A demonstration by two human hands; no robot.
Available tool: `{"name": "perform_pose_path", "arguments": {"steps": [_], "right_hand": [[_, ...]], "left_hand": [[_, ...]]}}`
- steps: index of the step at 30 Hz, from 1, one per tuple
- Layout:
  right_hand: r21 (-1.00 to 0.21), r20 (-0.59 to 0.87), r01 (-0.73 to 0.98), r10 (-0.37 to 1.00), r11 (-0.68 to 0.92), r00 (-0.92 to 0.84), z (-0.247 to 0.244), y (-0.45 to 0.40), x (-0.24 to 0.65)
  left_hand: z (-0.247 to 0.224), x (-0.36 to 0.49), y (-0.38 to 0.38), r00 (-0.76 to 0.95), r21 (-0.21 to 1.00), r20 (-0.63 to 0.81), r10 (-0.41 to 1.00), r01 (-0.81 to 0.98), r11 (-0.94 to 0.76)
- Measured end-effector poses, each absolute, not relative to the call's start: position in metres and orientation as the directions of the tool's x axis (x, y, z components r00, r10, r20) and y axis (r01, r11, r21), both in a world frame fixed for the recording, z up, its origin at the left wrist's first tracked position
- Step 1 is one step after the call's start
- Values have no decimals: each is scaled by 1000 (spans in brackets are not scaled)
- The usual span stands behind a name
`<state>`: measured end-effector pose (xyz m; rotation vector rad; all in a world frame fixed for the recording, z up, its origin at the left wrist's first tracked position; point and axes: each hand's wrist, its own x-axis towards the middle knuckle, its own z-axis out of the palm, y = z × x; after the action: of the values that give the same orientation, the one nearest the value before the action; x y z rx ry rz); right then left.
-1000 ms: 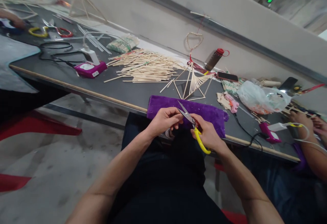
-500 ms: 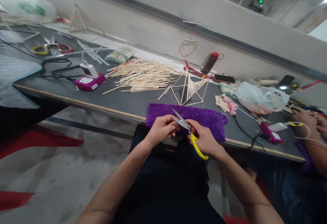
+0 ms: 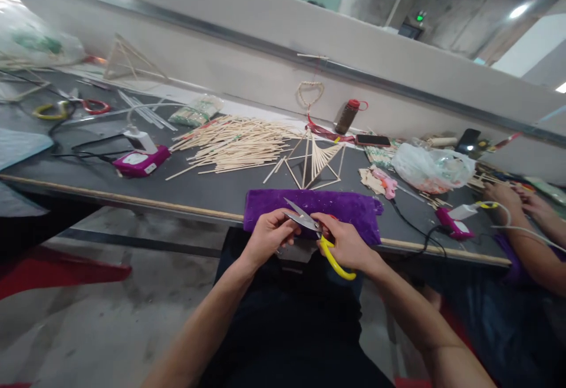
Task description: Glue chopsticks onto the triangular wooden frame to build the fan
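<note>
While your right hand point(image 3: 347, 245) curls around the scissors point(image 3: 338, 265), blades parted leftward, your left hand point(image 3: 267, 239) is pinched closed beside them, likely steadying something; can't tell what.

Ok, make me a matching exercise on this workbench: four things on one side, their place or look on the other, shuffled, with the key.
Things:
1. Purple cloth
2. Bottle
3. Nearest scissors
4. Heart shape

Place or look:
A. In the right hand, blades apart
B. Hung before the wall
C. Along the table's front edge
D. Dark, red lid

Pairs: 1-C, 2-D, 3-A, 4-B
</note>
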<state>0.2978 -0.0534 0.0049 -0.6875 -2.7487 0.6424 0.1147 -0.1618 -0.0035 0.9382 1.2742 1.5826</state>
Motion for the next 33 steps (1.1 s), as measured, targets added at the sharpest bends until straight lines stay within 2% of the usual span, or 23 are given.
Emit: {"name": "perform_pose_path", "arguments": {"steps": [6, 11, 23, 33], "right_hand": [[-437, 112, 384, 473, 814, -874, 9, -61, 293], [-413, 80, 406, 477, 815, -876, 5, -62, 298], [-387, 53, 396, 449, 833, -892, 5, -65, 300], [-314, 62, 422, 462, 850, -885, 9, -81, 307]], "left_hand": [[-14, 108, -166, -420, 987, 51, 906, -119, -111], [-22, 109, -169, -404, 995, 47, 913, -62, -79], [-32, 110, -179, -405, 992, 110, 908, -12, -126], [-35, 113, -191, -476, 993, 114, 872, 38, -108]]}}
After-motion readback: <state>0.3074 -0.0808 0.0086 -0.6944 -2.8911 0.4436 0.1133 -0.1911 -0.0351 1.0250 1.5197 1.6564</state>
